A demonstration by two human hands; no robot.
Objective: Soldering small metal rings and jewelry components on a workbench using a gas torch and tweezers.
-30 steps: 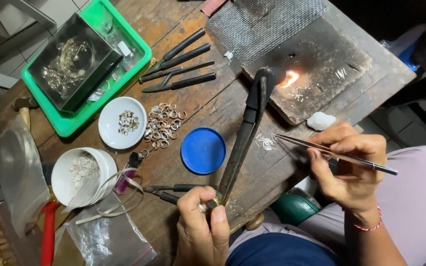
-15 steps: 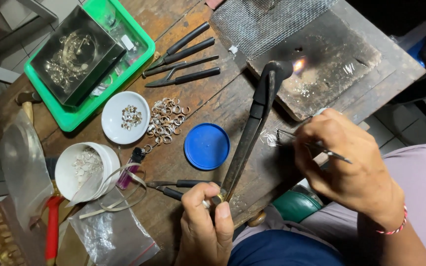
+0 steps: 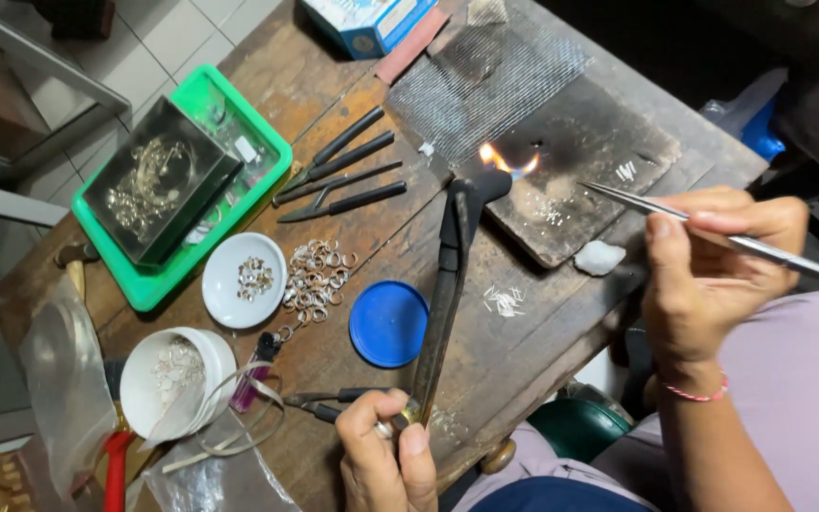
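My left hand [image 3: 383, 457] grips the base of a black torch [image 3: 449, 284] whose nozzle points away from me; a small flame [image 3: 500, 159] burns at its tip over a dark soldering block [image 3: 580, 171]. My right hand [image 3: 708, 280] holds long steel tweezers [image 3: 694, 226], their tips reaching toward tiny silver bits [image 3: 626, 172] on the block. A small heap of silver wire pieces [image 3: 503, 301] lies on the wooden bench [image 3: 495, 360] between my hands. A white lump [image 3: 599, 257] sits at the block's near edge.
A blue round lid [image 3: 388, 322], a pile of silver rings [image 3: 319, 277], a white dish [image 3: 244, 281], a white bowl [image 3: 178, 381], several black pliers [image 3: 343, 175], a green tray [image 3: 225, 204] holding a dark box, wire mesh [image 3: 485, 81], a purple lighter [image 3: 256, 365].
My right hand lifted from the wire pieces and moved right and up with the tweezers toward the block. The view shifted; the torch flame stays lit.
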